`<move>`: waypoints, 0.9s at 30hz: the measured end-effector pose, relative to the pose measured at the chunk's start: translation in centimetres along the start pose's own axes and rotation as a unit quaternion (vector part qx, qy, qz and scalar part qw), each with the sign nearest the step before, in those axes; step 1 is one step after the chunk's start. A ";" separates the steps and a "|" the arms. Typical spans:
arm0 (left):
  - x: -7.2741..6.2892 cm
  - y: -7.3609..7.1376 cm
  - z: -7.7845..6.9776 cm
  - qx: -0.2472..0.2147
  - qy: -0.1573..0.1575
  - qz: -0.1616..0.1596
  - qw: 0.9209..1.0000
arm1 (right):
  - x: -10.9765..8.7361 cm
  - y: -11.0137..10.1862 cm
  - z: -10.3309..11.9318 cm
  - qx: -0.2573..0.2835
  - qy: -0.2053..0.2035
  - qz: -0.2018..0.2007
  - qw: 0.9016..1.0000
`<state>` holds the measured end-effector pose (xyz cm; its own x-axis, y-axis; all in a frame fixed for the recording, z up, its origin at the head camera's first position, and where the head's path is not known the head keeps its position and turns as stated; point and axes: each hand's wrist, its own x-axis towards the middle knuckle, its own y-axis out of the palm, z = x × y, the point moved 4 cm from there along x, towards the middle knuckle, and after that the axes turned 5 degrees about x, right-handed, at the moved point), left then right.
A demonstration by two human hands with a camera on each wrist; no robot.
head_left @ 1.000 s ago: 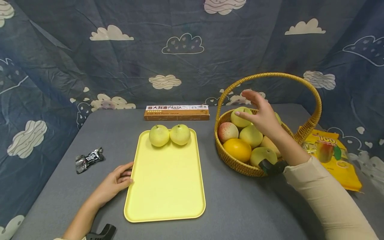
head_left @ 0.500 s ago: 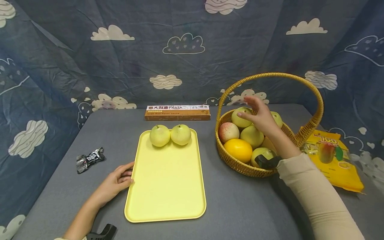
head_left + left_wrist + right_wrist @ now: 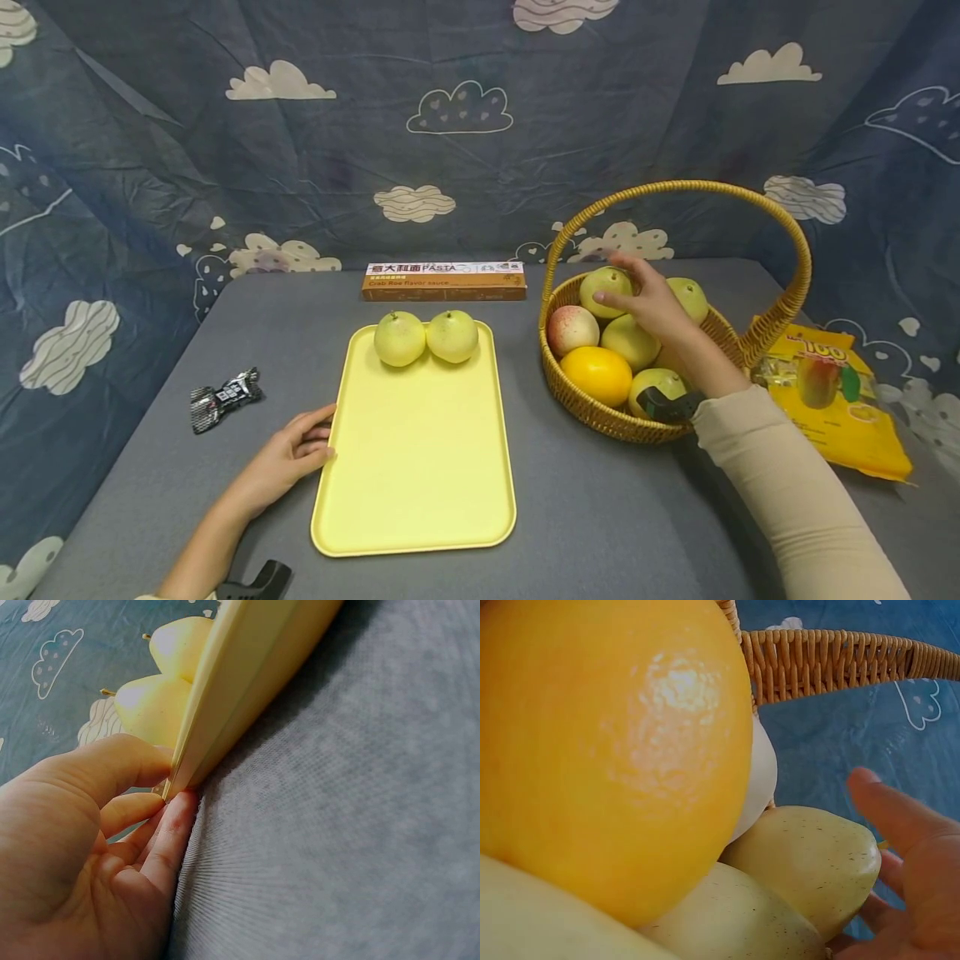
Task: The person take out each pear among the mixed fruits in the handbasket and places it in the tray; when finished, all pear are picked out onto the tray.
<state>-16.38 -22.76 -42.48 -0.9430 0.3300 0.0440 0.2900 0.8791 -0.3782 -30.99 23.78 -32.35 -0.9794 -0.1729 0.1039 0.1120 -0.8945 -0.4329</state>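
In the head view my left hand [image 3: 288,454] rests at the left edge of the yellow tray [image 3: 412,467]. The left wrist view shows its thumb on top of the rim and fingertips against the outer side below, pinching the edge lightly. Two pale green pears [image 3: 399,339] sit side by side at the tray's far end. My right hand [image 3: 660,308] is inside the wicker basket [image 3: 577,408], under its handle. Its thumb and fingers spread around a pear [image 3: 603,290] at the back; in the right wrist view the thumb [image 3: 900,810] stands apart from that pear [image 3: 810,862].
The basket also holds a peach [image 3: 573,331], an orange [image 3: 596,375] and several more pears. A pasta box [image 3: 444,282] lies behind the tray. A black-and-silver wrapped packet [image 3: 225,400] lies left; a yellow candy bag [image 3: 832,400] lies right of the basket.
My right hand has lowered toward the back pear in the basket, its fingers coming down behind it. The left hand and the tray stay where they were.
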 end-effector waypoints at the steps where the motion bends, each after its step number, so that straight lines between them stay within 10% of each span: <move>1: 0.0 0.0 0.0 0.000 0.000 0.000 1.000 | 0.0 0.0 -0.1 -0.005 0.007 0.000 1.000; 27: 0.0 0.0 0.0 -0.001 0.001 -0.002 1.000 | 0.2 -0.1 -0.1 -0.092 0.001 -0.031 0.995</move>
<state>-16.39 -22.71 -42.48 -0.9439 0.3266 0.0482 0.2859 0.8815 -0.3757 -31.26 23.87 -32.39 -0.9839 -0.1189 0.1335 0.0191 -0.8124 -0.5827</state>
